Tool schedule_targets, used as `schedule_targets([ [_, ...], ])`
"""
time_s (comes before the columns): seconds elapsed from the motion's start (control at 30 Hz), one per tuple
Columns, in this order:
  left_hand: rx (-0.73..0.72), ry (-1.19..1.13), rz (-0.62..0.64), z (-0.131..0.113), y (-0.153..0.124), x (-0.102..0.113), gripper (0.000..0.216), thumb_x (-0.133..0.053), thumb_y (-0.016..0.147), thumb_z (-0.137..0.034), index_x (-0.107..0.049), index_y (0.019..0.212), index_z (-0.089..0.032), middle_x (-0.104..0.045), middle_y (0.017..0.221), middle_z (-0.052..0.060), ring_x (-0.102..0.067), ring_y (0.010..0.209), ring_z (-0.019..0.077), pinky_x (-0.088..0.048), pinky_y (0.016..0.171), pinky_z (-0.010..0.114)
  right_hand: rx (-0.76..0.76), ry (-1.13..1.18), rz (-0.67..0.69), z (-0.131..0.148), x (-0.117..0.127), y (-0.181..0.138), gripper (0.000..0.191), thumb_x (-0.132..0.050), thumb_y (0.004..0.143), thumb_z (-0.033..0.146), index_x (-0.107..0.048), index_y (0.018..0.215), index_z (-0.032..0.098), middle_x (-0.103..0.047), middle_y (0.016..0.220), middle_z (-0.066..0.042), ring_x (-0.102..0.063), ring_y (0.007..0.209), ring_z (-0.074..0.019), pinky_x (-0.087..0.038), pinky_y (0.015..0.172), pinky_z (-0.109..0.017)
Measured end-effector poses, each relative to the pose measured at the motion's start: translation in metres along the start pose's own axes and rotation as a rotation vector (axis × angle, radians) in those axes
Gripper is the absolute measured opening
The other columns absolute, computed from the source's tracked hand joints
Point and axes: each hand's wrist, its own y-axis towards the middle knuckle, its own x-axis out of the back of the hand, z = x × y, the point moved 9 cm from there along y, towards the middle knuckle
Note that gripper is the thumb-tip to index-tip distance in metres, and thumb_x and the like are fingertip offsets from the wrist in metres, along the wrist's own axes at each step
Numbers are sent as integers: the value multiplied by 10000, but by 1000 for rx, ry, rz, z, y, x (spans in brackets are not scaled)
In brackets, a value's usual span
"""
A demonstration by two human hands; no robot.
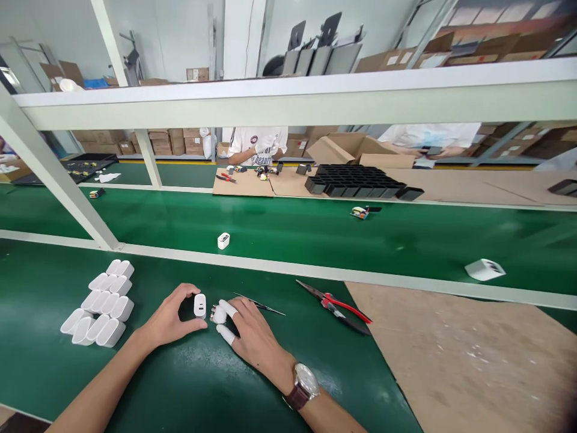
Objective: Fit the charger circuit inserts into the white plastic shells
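My left hand (174,316) pinches a small white charger body (199,305) between thumb and fingers, just above the green bench mat. My right hand (246,334), with white finger cots on two fingertips and a watch on the wrist, holds a small white plug piece (219,314) right beside the charger body. The two parts almost touch. A cluster of several white charger shells (101,304) lies to the left of my left hand.
Thin tweezers (261,305) and red-handled cutters (336,307) lie just right of my hands. A brown cardboard sheet (464,355) covers the bench at right. White chargers (223,240) (484,269) ride the green conveyor. Across it, another person (259,147) works beside black trays (360,180).
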Motion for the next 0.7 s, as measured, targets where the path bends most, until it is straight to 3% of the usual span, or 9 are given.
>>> schedule_targets([
  [0.13,36,-38,67,4,-5,-9,761,-812,876,-371,-398,1513,-334,-602,1396,89,-634,1253,272,-543,1087,455,-50,52,-76,-1,7,3,408,-558,987,92,-492,1376,196,-642,1151,-126,-603,1058,-299,-594,897,-507],
  [0.33,47,-66,61,6,-9,-30,726,-692,979,-322,-292,1584,-367,-618,1458,69,-620,1335,265,-523,1131,465,-14,185,-216,14,34,3,473,-567,972,93,-486,1413,245,-612,1215,-127,-604,1139,-289,-582,934,-496],
  [0.53,-46,-23,86,-10,-12,-39,812,-646,1016,-269,-145,1645,-386,-637,1469,68,-573,1379,277,-449,1175,528,40,99,-152,22,27,-2,595,-560,973,80,-406,1525,240,-627,1272,-151,-616,1171,-318,-587,972,-535],
  [0.7,-78,-6,114,-14,-12,-43,805,-614,1036,-246,-115,1654,-377,-625,1480,88,-552,1374,296,-443,1158,556,28,81,-89,19,20,-4,630,-533,970,74,-362,1561,206,-629,1290,-165,-608,1168,-327,-597,963,-535],
])
